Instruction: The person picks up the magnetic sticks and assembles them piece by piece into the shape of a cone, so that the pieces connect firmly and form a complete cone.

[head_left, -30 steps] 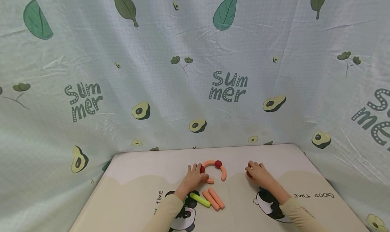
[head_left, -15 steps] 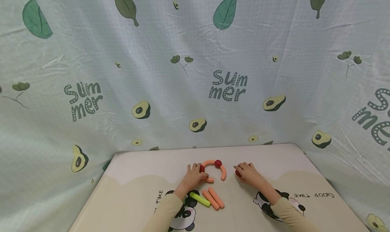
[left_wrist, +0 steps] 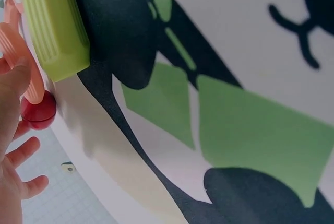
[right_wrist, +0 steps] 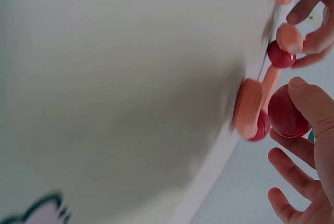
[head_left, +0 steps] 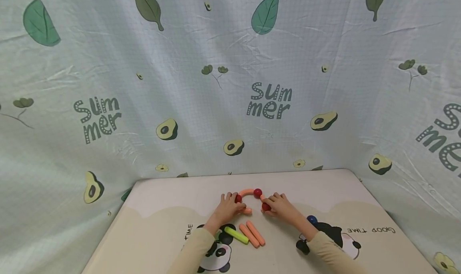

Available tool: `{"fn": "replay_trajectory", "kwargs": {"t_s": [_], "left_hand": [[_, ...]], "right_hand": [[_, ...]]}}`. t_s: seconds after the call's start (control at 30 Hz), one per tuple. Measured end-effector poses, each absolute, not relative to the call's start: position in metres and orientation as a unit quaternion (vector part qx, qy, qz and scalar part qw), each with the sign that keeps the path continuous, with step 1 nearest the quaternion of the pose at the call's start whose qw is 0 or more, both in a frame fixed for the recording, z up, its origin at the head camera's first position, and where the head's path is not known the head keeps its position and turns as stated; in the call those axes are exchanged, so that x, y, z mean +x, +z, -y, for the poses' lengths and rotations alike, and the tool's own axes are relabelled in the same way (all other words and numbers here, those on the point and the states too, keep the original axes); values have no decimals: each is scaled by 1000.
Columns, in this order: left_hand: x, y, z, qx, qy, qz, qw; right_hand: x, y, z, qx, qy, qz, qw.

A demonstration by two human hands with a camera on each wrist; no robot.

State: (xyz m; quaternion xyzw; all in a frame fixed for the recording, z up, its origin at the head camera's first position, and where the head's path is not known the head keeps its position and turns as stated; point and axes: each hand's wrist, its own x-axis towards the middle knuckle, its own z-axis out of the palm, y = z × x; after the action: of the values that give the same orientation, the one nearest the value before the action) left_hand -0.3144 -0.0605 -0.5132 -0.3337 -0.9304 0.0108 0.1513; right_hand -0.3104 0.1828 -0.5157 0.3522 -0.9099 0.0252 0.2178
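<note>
Curved orange rods and red balls, like magnetic building pieces, form an unclosed ring at the table's back middle. A red ball [head_left: 257,193] joins the top curved rod [head_left: 246,192] to the right curved rod [head_left: 262,197]. At the ring's left, my left hand [head_left: 226,210] pinches the lower-left curved rod [left_wrist: 23,62], with its red ball [left_wrist: 38,112] beside the fingers. Between thumb and fingers, my right hand [head_left: 282,209] holds another red ball [right_wrist: 287,112] close to the right rod's free end. Whether they touch cannot be told.
Nearer the front lie a green straight stick [head_left: 236,235] and two orange straight sticks [head_left: 249,236]. A dark blue ball [head_left: 311,219] sits by my right forearm. Panda prints mark the tabletop [head_left: 162,234]. Behind it hangs a patterned curtain [head_left: 201,106].
My right hand has moved left with its red ball, up to the ring's right side. A blue ball now shows beside the right forearm. The left hand has stayed nearly in place.
</note>
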Motion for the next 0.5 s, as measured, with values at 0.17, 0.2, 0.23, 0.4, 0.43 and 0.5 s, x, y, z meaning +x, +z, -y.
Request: {"fn": "replay_trajectory", "kwargs": {"t_s": [0.17, 0.2, 0.23, 0.4, 0.43, 0.5], "left_hand": [[-315, -514, 60, -331, 12, 932, 146], [-315, -514, 60, -331, 13, 932, 146], [-315, -515, 60, -330, 13, 933, 145], [-315, -515, 60, -327, 27, 932, 152], [-315, -515, 60, -326, 29, 932, 153], [-315, -516, 60, -327, 30, 932, 155]], "right_hand": [[-310, -516, -171, 355, 40, 910, 212], [-311, -516, -169, 354, 44, 910, 210], [-311, -516, -166, 354, 44, 911, 208], [-312, -517, -158, 355, 41, 912, 199], [-312, -517, -157, 356, 41, 912, 198], [-311, -518, -154, 359, 49, 911, 195]]}}
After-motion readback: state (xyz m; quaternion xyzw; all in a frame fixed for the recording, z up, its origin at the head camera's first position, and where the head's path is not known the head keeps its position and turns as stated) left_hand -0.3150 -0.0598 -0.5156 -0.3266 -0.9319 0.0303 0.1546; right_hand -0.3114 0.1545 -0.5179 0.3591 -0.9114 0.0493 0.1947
